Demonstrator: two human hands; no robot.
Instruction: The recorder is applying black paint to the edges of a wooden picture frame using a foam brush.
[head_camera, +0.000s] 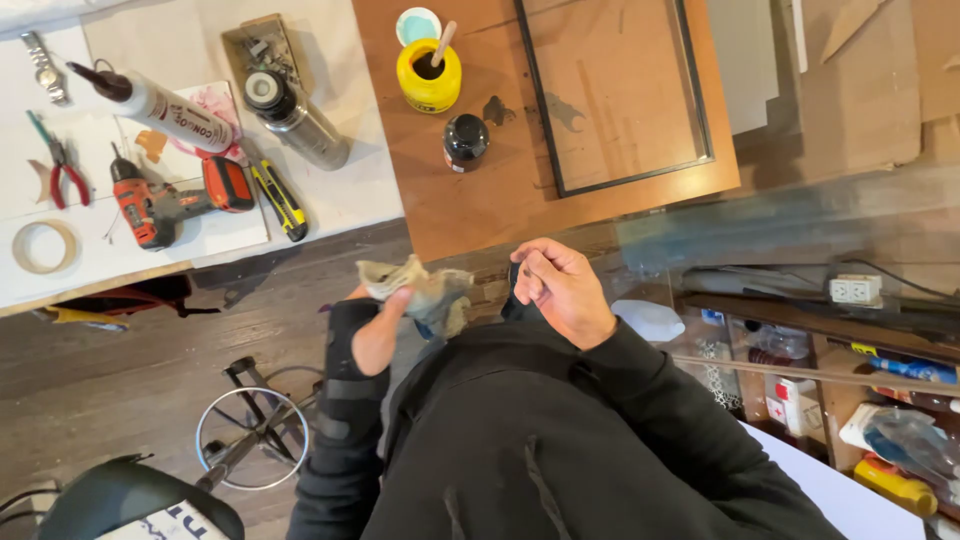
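Note:
My left hand (378, 335), with a black wrist brace below it, grips a crumpled grey rag (420, 290) in front of my chest. My right hand (560, 290) is closed around a small dark object (514, 290), mostly hidden by the fingers, just right of the rag. Both hands hover below the front edge of a brown board (470, 200). On that board stand a yellow pot (428, 78) with a wooden stick in it, a small black jar (466, 140) and a dark thin frame (610, 95).
A white worktop (350, 190) at left carries an orange drill (165, 200), a sealant tube (165, 108), a yellow utility knife (280, 198), pliers (62, 172), a tape roll (44, 246) and a metal can (295, 120). A stool base (250, 435) stands below. Shelves with bottles (850, 400) are at right.

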